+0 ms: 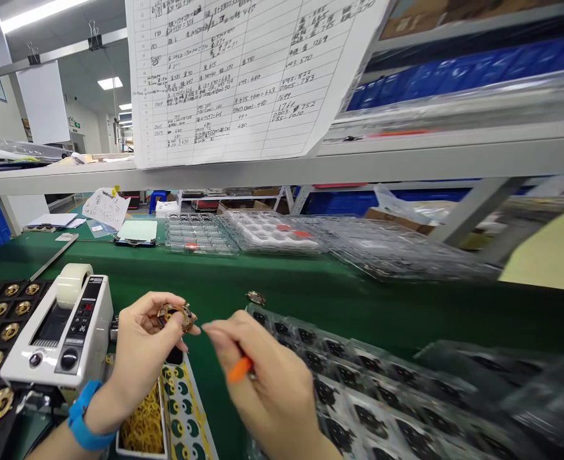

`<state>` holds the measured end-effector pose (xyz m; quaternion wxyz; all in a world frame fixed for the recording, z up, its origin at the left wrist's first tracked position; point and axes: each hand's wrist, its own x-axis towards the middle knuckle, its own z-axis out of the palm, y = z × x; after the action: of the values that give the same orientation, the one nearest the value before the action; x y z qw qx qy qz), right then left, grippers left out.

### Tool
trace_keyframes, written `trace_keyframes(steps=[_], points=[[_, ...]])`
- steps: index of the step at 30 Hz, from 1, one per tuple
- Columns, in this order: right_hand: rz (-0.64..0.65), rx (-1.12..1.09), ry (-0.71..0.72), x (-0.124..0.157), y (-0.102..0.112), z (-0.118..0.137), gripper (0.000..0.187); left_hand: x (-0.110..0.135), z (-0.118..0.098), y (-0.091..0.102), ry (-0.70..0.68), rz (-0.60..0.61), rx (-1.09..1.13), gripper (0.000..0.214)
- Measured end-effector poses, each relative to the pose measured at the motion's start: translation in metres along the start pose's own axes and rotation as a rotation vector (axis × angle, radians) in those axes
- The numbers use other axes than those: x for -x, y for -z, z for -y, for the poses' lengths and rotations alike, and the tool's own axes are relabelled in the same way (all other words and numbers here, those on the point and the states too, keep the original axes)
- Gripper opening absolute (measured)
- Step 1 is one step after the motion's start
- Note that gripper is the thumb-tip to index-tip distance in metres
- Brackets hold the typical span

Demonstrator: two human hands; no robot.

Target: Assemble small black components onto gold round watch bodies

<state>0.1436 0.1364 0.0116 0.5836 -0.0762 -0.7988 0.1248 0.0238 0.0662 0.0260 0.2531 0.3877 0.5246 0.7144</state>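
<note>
My left hand, with a blue wristband, is closed on a round gold-coloured watch movement, pinched at its edge between thumb and fingers. Just to its right, my right hand is curled with thumb and forefinger together, a little apart from the movement. An orange-ended tool sticks out of the right hand; its rest is hidden by the fingers. Below the left hand stand a white box of thin yellow rings and a sheet of yellow and dark green round stickers.
A white tape dispenser stands at left beside a black tray of gold round parts. At right lie clear trays of dark parts. Another round part lies on the green mat. A shelf crosses above, with a handwritten sheet.
</note>
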Motion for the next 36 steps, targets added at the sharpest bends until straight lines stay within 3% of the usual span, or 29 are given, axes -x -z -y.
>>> trace_keyframes(steps=[3, 6, 16, 22, 27, 30, 36], points=[[-0.035, 0.126, 0.071, 0.004, -0.009, -0.001, 0.012, 0.006, 0.002, -0.002, -0.067, -0.009, -0.098, 0.021], [-0.086, 0.147, 0.043, 0.006, -0.011, -0.003, 0.013, 0.012, 0.005, -0.003, -0.123, 0.039, -0.179, 0.035], [-0.018, -0.021, -0.231, -0.003, -0.005, -0.005, 0.017, 0.018, 0.023, -0.006, -0.336, 0.141, -0.405, 0.043], [0.138, -0.34, -0.438, -0.008, 0.0, -0.01, 0.021, 0.007, 0.024, 0.0, -0.251, 0.104, -0.394, 0.045], [-0.035, -0.135, -0.287, -0.003, -0.008, -0.011, 0.015, 0.008, 0.021, 0.001, -0.267, 0.122, -0.416, 0.045], [-0.059, -0.075, -0.212, 0.001, -0.012, -0.011, 0.014, 0.014, 0.022, -0.001, -0.296, 0.133, -0.413, 0.045], [-0.027, -0.037, -0.24, 0.001, -0.01, -0.008, 0.016, 0.018, 0.022, -0.004, -0.378, 0.149, -0.444, 0.046]])
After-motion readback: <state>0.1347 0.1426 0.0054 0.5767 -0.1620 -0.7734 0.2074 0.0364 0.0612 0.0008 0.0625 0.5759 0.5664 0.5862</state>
